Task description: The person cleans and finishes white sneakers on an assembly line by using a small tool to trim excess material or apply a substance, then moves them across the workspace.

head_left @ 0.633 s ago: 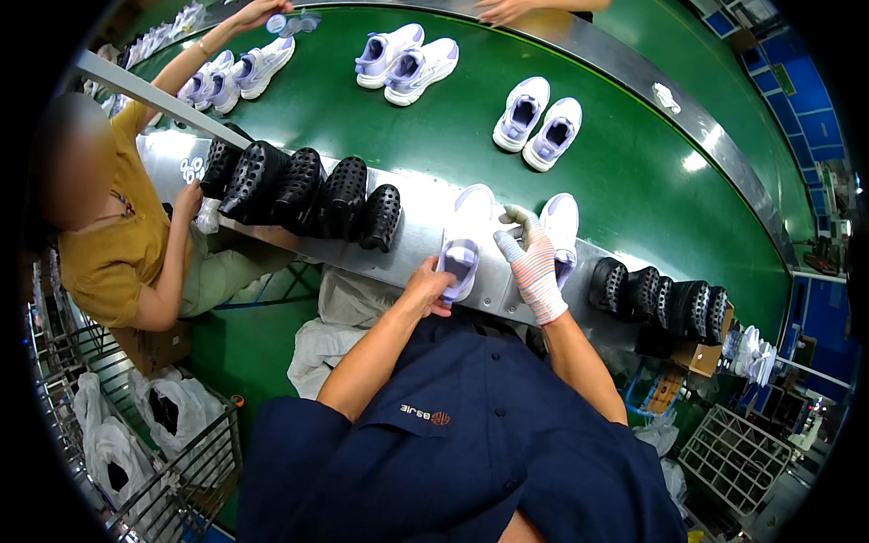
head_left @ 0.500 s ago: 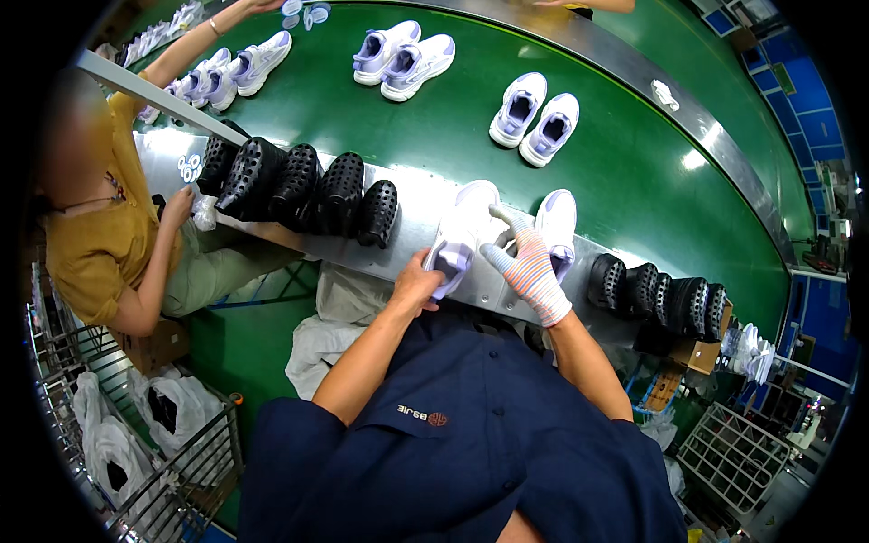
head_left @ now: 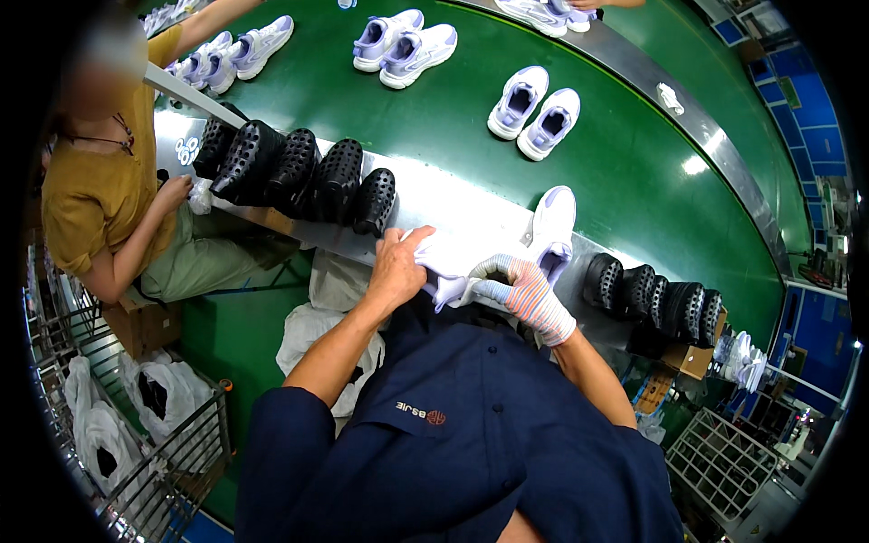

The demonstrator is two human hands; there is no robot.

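A wide green conveyor (head_left: 634, 172) curves across the room, edged by a steel ledge (head_left: 453, 204) at the near side. Pairs of white and lilac shoes ride on it: one pair (head_left: 405, 47) far up, another (head_left: 534, 110) nearer the middle. Along the ledge stand two rows of black perforated moulds, the bigger row (head_left: 299, 170) to the left, the smaller (head_left: 656, 294) to the right. A co-worker in a mustard shirt (head_left: 90, 195) sits at the left, one hand by the ledge. At the ledge's near edge, the person in the navy shirt holds a white shoe (head_left: 453, 262) between both hands. The bare left hand (head_left: 398, 271) is closed over its left side, fingers wrapped onto it. The right hand (head_left: 518, 291), in a striped glove, pinches the shoe's near end. A second white shoe (head_left: 552, 226) lies just beside them, touching the glove's far side.
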